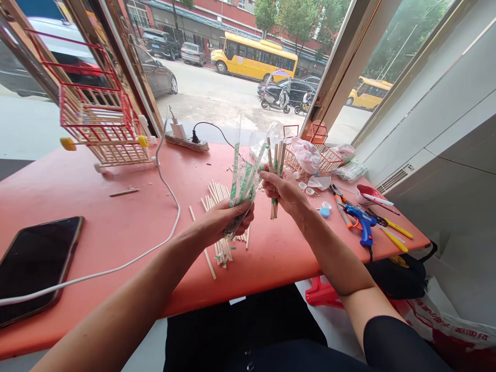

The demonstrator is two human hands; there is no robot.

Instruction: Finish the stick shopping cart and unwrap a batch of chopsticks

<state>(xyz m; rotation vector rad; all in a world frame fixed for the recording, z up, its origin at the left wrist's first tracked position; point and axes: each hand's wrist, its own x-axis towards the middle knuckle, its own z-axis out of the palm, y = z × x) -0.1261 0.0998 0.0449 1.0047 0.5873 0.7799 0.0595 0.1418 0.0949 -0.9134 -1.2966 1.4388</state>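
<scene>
Unwrapping step: left hand (222, 221) clenches sleeved chopsticks (243, 178), right hand (284, 190) grasps bare sticks (276, 157), both above the stick pile (215, 192); separating them likely needs a steady pull.

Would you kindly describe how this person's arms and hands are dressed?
The left hand and right hand are bare, with no gloves, rings or watch visible. The left arm is uncovered to the frame edge; the right arm has a black sleeve above the elbow.

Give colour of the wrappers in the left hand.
The wrappers are clear with green print, gripped in the left hand; head view shows them best.
</scene>
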